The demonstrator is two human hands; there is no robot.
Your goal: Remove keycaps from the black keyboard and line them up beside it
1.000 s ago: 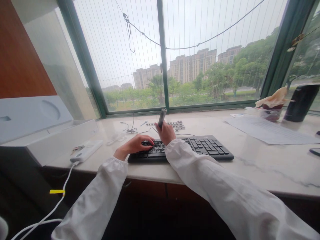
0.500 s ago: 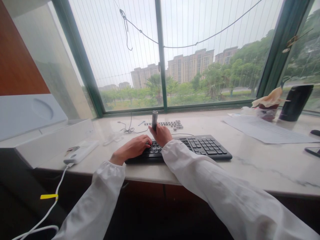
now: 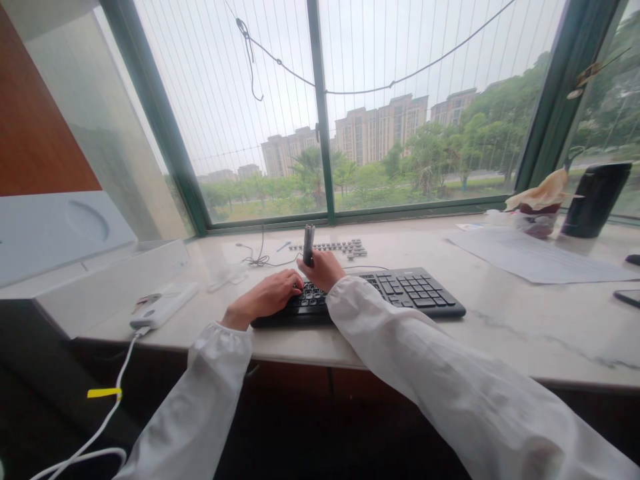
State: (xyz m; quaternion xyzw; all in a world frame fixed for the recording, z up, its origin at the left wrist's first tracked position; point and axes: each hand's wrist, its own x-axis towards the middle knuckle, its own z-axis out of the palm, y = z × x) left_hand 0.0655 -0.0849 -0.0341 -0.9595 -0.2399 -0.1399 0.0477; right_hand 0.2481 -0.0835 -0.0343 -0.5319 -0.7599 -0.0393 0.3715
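Note:
A black keyboard (image 3: 425, 293) lies on the table in front of me, its left part partly covered by my hands. The keys in the left part look stripped of caps. My left hand (image 3: 267, 295) rests on the keyboard's left end, fingers curled together against it. My right hand (image 3: 324, 268) is closed round a dark grey cylindrical tool (image 3: 309, 244), held nearly upright over the keys. The tool's lower end is hidden by the hand. Behind the keyboard, several loose keycaps (image 3: 353, 248) lie in rows.
A thin cable (image 3: 257, 259) and a small blue item (image 3: 284, 246) lie behind my left hand. A white power bank (image 3: 167, 305) with a cord sits at left beside a white box (image 3: 55, 293). Paper (image 3: 535, 257), a wrapped cup (image 3: 537, 217) and a black bottle (image 3: 595, 200) stand right.
The dark tool in my right hand has shifted slightly down and tilted a little. My left hand stays on the keyboard. The view has moved slightly.

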